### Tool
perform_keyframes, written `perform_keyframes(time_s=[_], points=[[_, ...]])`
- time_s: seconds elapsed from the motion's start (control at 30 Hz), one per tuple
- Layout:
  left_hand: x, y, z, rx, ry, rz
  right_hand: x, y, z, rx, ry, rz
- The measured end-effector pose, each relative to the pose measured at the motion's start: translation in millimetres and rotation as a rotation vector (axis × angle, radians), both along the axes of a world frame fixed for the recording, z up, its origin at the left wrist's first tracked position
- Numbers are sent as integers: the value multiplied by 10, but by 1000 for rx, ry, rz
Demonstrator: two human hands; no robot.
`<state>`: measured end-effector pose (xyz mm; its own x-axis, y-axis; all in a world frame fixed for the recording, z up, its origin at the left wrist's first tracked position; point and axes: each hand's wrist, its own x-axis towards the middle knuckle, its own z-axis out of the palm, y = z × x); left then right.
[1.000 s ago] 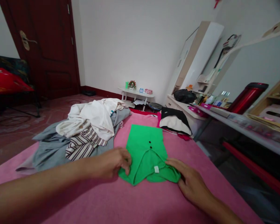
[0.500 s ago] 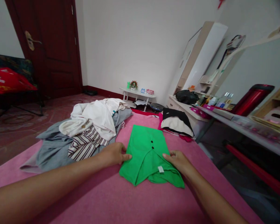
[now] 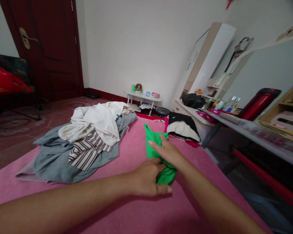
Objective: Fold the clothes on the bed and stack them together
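A green shirt is bunched into a narrow strip on the pink bedspread, partly covered by both my hands. My left hand lies over its near part, fingers curled on the cloth and thumb stretched out to the right. Just beyond it, my right hand rests on the shirt with thumb and forefinger spread apart; its other fingers are mostly hidden. The shirt's buttons and tag are out of sight.
Left of the shirt lies a heap of clothes: a white garment, a striped piece and grey cloth. A folded black-and-white garment sits at the bed's far right. A cluttered desk stands along the right side.
The shirt was spread flat and is now gathered into a narrow strip. My left hand has moved right with its left side; my right hand has moved up and left onto it.
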<state>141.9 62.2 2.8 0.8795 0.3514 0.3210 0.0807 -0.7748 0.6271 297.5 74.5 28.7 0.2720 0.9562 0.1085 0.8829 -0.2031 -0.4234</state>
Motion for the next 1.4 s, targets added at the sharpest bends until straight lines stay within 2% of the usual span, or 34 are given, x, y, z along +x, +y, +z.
perform_keyframes(time_s=[0.07,0.13,0.23,0.3,0.4,0.47,0.57,0.67,0.8,0.9,1.0,1.1,1.17,1.23,1.33,1.4], points=[[64,-82,-84,26,-28,-7,-74,110,-14,-130,-160,3],[93,-119,-171,5,-100,-28,-95,208,-121,-147,-256,-7],[105,-107,-252,-114,-227,-76,-50,321,-338,15,-284,3],[112,-70,-278,-255,-285,-61,6,351,-432,154,-224,75],[132,-6,-301,-484,-373,60,102,307,-409,348,-77,216],[151,30,-312,-520,-471,144,195,246,-277,498,-15,264],[189,73,-340,-458,-575,223,471,219,54,708,-45,237],[246,99,-402,-439,-480,289,944,370,446,828,-182,143],[311,95,-491,-416,-317,304,1658,795,885,831,-424,-5],[336,88,-533,-413,-291,282,2054,1148,1003,714,-536,-131],[345,104,-557,-407,-265,280,2309,1398,833,439,-469,-306],[345,134,-559,-391,-211,284,2496,1459,472,251,-340,-485],[344,149,-554,-373,-173,285,2606,1408,259,223,-307,-542],[346,152,-555,-356,-162,293,2698,1333,142,229,-295,-584],[351,141,-572,-350,-170,307,2743,1259,136,262,-302,-627],[353,131,-582,-350,-167,306,2675,1246,165,278,-311,-655]])
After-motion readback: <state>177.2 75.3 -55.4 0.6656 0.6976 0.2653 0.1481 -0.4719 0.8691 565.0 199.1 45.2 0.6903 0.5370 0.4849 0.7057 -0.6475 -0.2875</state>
